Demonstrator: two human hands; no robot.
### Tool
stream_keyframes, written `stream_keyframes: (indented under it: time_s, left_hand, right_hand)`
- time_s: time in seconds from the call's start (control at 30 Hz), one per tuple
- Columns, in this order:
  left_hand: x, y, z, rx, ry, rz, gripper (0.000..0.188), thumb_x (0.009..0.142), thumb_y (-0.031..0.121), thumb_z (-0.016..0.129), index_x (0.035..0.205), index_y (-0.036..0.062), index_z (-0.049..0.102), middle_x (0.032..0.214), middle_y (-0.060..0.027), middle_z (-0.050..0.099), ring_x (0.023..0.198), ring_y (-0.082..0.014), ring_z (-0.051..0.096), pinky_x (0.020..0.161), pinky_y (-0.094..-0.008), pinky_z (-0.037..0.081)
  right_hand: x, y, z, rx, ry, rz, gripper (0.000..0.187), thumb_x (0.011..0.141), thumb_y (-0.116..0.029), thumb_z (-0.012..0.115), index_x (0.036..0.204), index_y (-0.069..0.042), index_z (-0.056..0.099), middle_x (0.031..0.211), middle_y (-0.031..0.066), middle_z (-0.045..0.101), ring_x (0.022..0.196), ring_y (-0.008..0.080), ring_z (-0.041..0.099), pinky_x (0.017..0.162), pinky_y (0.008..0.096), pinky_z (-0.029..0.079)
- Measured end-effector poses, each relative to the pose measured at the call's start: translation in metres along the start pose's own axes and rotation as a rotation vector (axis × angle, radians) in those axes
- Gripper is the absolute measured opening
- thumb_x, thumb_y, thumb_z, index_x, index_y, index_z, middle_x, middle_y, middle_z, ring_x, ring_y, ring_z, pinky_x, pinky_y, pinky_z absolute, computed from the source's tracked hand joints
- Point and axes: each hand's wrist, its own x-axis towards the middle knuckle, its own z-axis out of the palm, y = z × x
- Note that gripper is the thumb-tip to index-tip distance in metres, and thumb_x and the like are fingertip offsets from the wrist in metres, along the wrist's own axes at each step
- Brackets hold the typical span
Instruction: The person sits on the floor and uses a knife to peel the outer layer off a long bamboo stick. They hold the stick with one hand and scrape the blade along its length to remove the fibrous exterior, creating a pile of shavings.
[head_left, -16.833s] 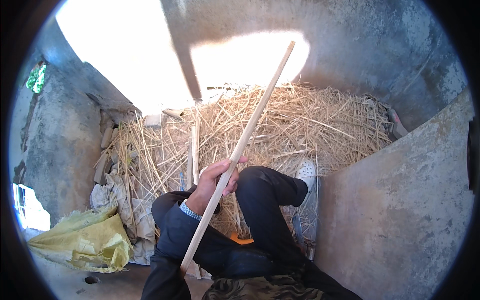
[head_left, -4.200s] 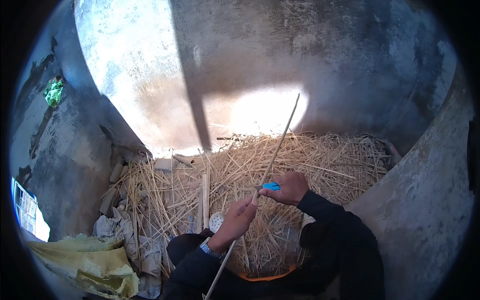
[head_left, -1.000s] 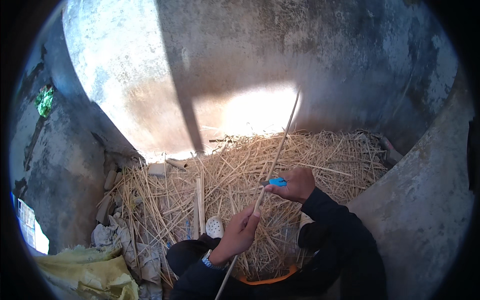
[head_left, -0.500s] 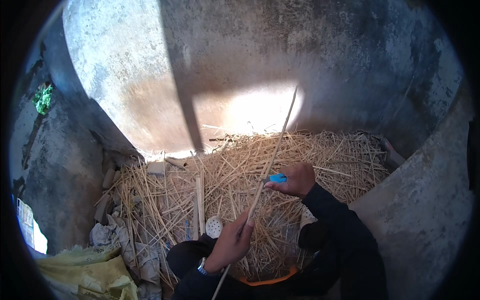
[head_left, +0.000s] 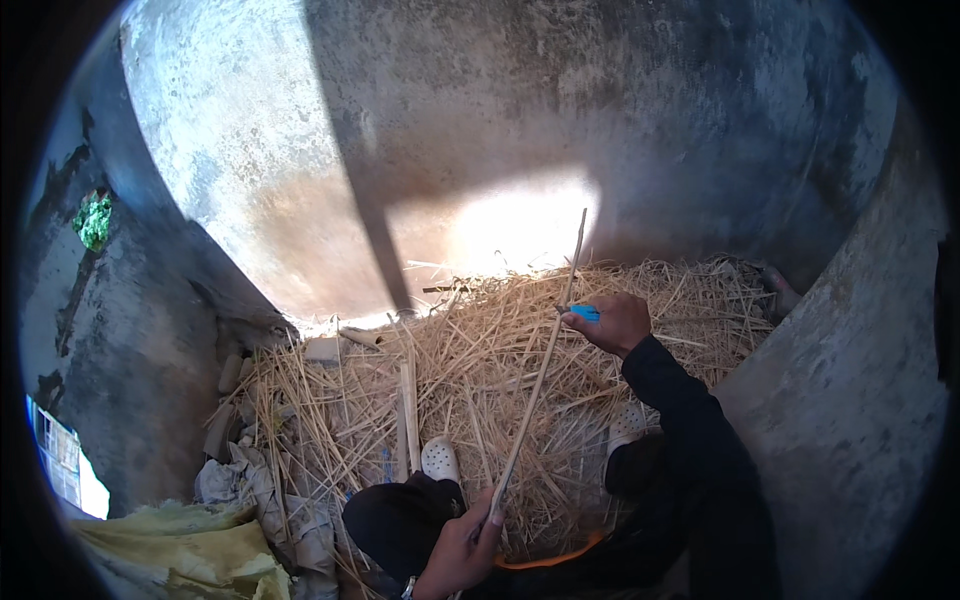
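A long, thin, pale stick (head_left: pixel 541 368), apparently bamboo, slants up and away from my lap toward the sunlit wall. My left hand (head_left: pixel 463 548) is closed round its lower part, near the bottom edge of the view. Farther up, my right hand (head_left: pixel 622 322) grips a small blue-handled knife (head_left: pixel 584 314). Its dark blade end meets the stick, though the fine contact is too small to make out. The stick's upper tip stands free beyond the knife.
Straw-like strips and shavings (head_left: pixel 690 310) cover the ground around my pale perforated clogs (head_left: pixel 440 459). A grey wall (head_left: pixel 480 110) curves ahead. Yellow sheeting (head_left: pixel 190 550) and crumpled pale cloth (head_left: pixel 240 482) lie at left. Longer flat slats (head_left: pixel 409 410) lie beside my left foot.
My right hand with the knife has moved up and away along the stick. My left hand has come lower and nearer to me, and the stick's tip sits lower.
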Motion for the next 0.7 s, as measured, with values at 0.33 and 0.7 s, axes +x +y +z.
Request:
stream_keyframes:
  time_s: [0.33, 0.7]
  left_hand:
    - [-0.06, -0.021, 0.019, -0.154, 0.072, 0.143, 0.039, 0.097, 0.02, 0.046, 0.13, -0.0012, 0.047, 0.091, -0.0177, 0.058, 0.084, -0.0174, 0.056, 0.073, -0.0266, 0.042]
    - [0.023, -0.02, 0.014, -0.624, 0.066, 0.011, 0.043, 0.098, 0.024, 0.045, 0.132, -0.0016, 0.043, 0.064, 0.0059, 0.037, 0.053, -0.0038, 0.034, 0.05, -0.0182, 0.029]
  right_hand:
    - [0.009, 0.079, -0.025, 0.039, 0.014, 0.344, 0.076, 0.083, -0.074, 0.037, 0.049, -0.008, 0.051, 0.047, 0.0093, 0.045, 0.046, 0.0257, 0.049, 0.047, 0.044, 0.035]
    - [-0.076, -0.11, -0.027, 0.209, -0.294, -0.388, 0.072, 0.074, -0.078, 0.048, 0.052, -0.01, 0.057, 0.043, 0.0066, 0.049, 0.039, 0.0244, 0.052, 0.042, 0.0389, 0.041]
